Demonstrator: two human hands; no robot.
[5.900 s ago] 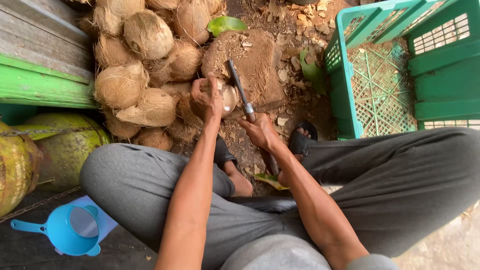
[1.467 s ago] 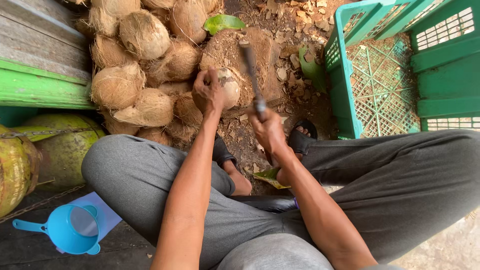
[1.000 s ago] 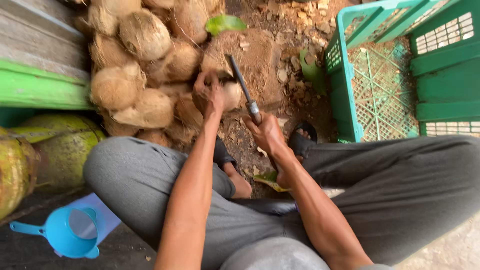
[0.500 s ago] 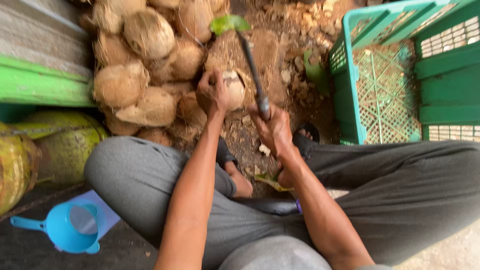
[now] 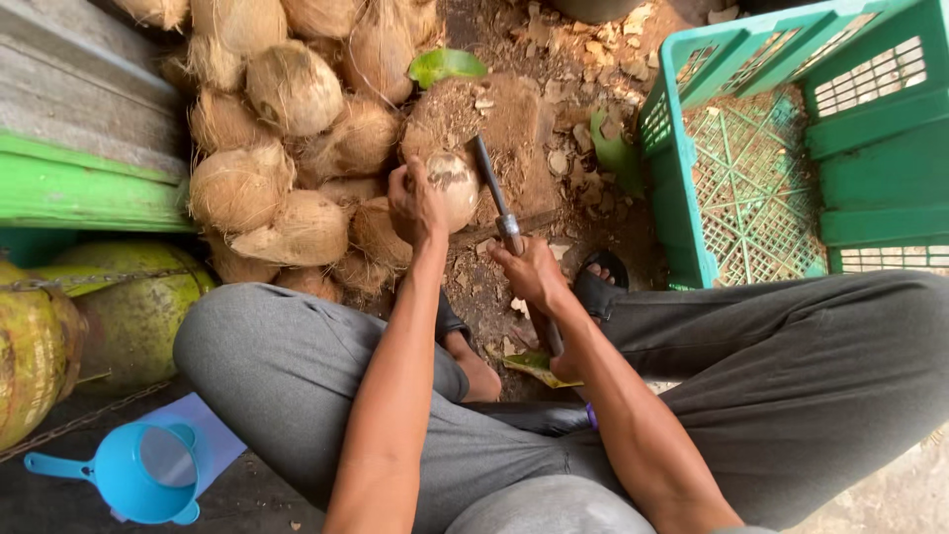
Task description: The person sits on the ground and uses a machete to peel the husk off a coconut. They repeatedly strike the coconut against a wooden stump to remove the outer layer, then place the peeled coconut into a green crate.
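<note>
steadying husked coconut [image 5: 450,183] in left hand [image 5: 415,203], right hand [image 5: 529,272] gripping knife [image 5: 491,183] beside it

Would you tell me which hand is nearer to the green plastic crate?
The right hand, gripping the knife, is nearer the green plastic crate. The left hand holds the coconut, farther from it.

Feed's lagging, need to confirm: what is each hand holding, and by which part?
Left hand grips the husked coconut by its near side. Right hand holds the knife by its handle.
</note>
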